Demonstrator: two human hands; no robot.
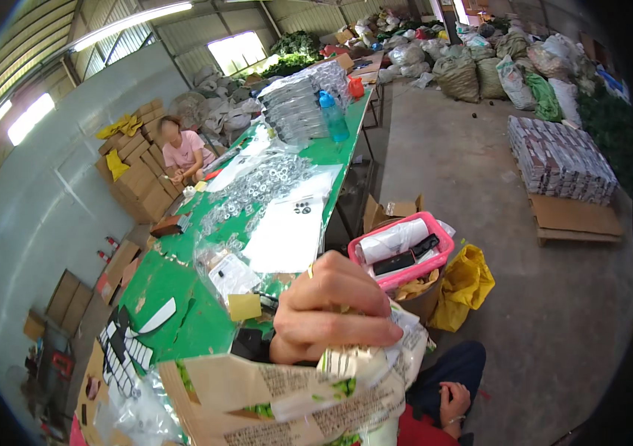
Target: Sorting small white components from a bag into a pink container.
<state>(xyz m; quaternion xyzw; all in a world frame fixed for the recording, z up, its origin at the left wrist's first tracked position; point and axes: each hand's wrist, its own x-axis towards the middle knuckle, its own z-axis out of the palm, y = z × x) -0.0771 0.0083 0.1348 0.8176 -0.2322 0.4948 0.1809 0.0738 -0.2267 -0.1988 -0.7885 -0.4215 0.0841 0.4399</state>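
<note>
Beige packet (pixel 287 405) runs left to right, rising rightward.

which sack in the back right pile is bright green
The slumped sack between two whitish sacks; it alone is bright green, its neighbours whitish or tan.

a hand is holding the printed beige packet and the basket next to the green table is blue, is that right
Not quite: the basket next to the green table is pink, not blue, as the head view shows. A hand is holding the printed beige packet.
</note>
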